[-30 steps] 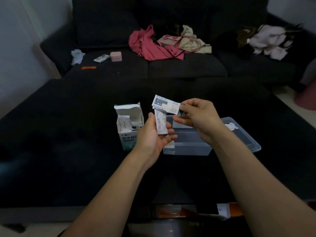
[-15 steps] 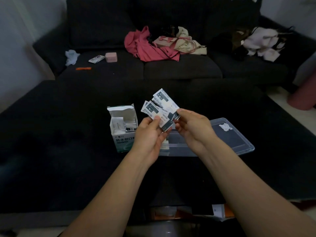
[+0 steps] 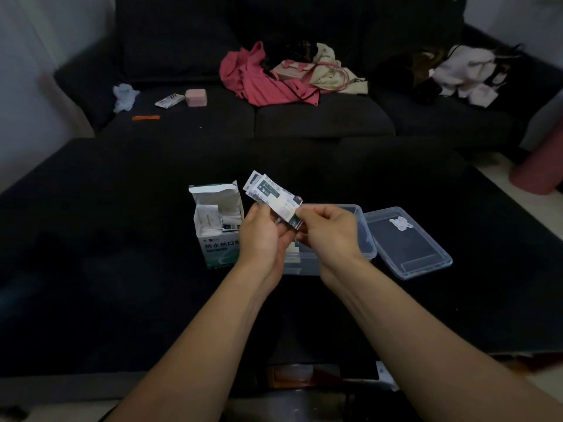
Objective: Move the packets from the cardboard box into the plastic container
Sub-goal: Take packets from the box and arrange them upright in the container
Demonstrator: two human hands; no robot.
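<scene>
Dark room, dim light. Black table (image 3: 91, 269) fills most of the view, matte top, pale floor showing at far right edge. Behind it a black sofa (image 3: 320, 123) w/ clutter on the seats: red cloth (image 3: 259, 83), cream bag w/ pink straps (image 3: 323, 73), white clothes (image 3: 466, 74) at right end, small pink box (image 3: 196, 97), a loose packet beside it, crumpled white tissue (image 3: 123, 95), thin orange stick (image 3: 146, 117). Pale wall at left.

On the table, centre: cardboard box (image 3: 217, 226) standing upright, top flap open, more packets visible inside. Just right of it the clear plastic container (image 3: 364, 236), partly hidden behind the hands; its lid (image 3: 408, 242) lies flat beside it on the right.

Both hands are raised above the container, close together. Left hand (image 3: 262, 236) pinches a small fan of packets (image 3: 271, 194) betw. thumb and fingers; right hand (image 3: 330, 229) pinches the lower right end of the same bunch, fingers curled. Packets are in the air, tilted, top ends pointing up-left, over the gap betw. box and container
</scene>
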